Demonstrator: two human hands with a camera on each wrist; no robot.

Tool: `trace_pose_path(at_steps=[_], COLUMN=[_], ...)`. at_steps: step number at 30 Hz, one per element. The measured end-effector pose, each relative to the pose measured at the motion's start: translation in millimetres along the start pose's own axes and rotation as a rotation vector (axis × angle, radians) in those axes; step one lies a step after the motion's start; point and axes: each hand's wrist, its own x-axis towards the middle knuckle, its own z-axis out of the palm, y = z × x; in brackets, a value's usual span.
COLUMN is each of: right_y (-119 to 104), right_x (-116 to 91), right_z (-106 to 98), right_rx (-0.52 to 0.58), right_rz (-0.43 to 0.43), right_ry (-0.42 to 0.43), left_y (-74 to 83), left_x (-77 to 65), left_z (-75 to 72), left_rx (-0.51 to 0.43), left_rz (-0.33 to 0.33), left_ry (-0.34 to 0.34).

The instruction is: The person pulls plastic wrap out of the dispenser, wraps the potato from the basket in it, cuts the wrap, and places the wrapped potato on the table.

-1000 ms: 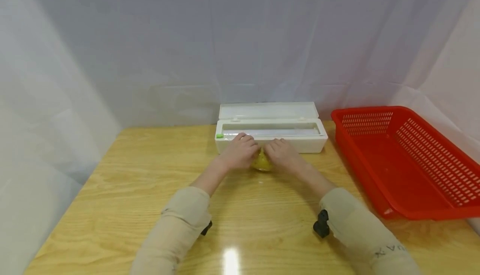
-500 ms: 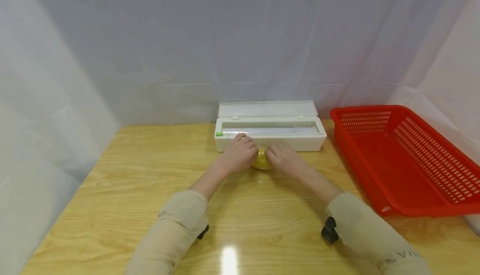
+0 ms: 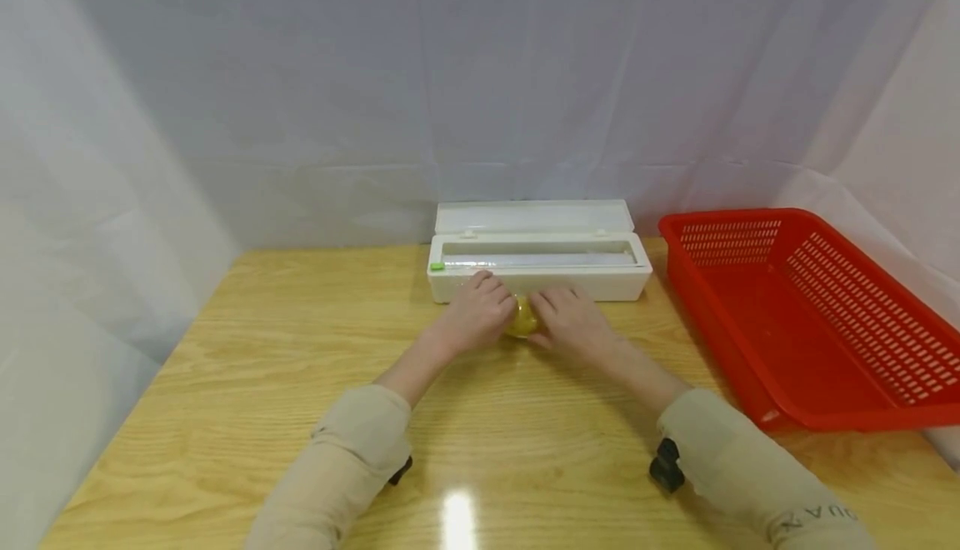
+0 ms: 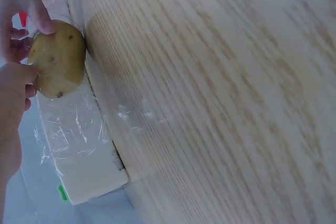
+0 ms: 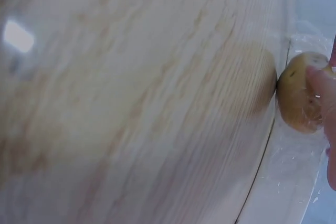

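A yellow-brown potato [image 3: 522, 319] stands on the wooden table in front of a white cling film dispenser [image 3: 585, 286]. Clear cling film [image 4: 71, 129] lies around the potato and spreads to its sides. From the left, my left hand [image 3: 476, 315] grips the potato, its thumb against the near face in the left wrist view. My right hand [image 3: 576, 322] holds the other side; its thumb presses the potato [image 5: 299, 98] in the right wrist view. The fingers behind the potato are partly hidden.
The dispenser's lid [image 3: 534, 217] is raised, and a film roll [image 3: 540, 259] lies inside. To the right stands a red perforated basket [image 3: 810, 342]. White sheeting [image 3: 360, 100] hangs behind the table [image 3: 300, 317].
The peak of film drawn up above the potato is gone from sight. My right hand has shifted and turned a little, its thumb now on the potato. The left hand has barely moved.
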Motion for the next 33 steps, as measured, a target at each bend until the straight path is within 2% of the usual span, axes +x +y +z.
trace_pose_path(at_steps=[3, 5, 7, 13, 16, 19, 24, 33], right_y=[-0.7, -0.2, 0.7, 3.2, 4.2, 4.9, 4.8, 3.1], right_x=[-1.1, -2.3, -3.6, -4.4, -4.0, -3.6, -3.6, -3.4], right_z=[-1.3, -0.7, 0.7, 3.6, 3.4, 3.4, 4.0, 2.4], right_rx=[0.037, 0.038, 0.032, -0.005, -0.006, -0.005, 0.007, 0.005], right_rz=[0.076, 0.09, 0.079, 0.004, -0.02, -0.035, -0.022, 0.0], right_ry=[-0.074, -0.09, -0.079, -0.021, -0.023, -0.024, -0.027, -0.042], left_y=[2.3, 3.2, 3.4, -1.3, -3.1, -2.2, 2.5, 6.7], left_x=[-1.0, -1.5, -1.6, 1.9, 4.7, 6.8, 7.1, 3.5], left_z=[-2.7, -4.6, -6.5, -10.1, -10.2, -10.2, -9.3, -7.6], left_rx=[0.011, 0.017, 0.011, -0.015, -0.037, -0.067, -0.07, 0.015], left_rz=[0.002, 0.003, -0.012, -0.127, -0.126, -0.104, -0.082, -0.076], left_ry=[-0.013, -0.035, -0.062, -0.176, -0.237, -0.268, -0.265, -0.17])
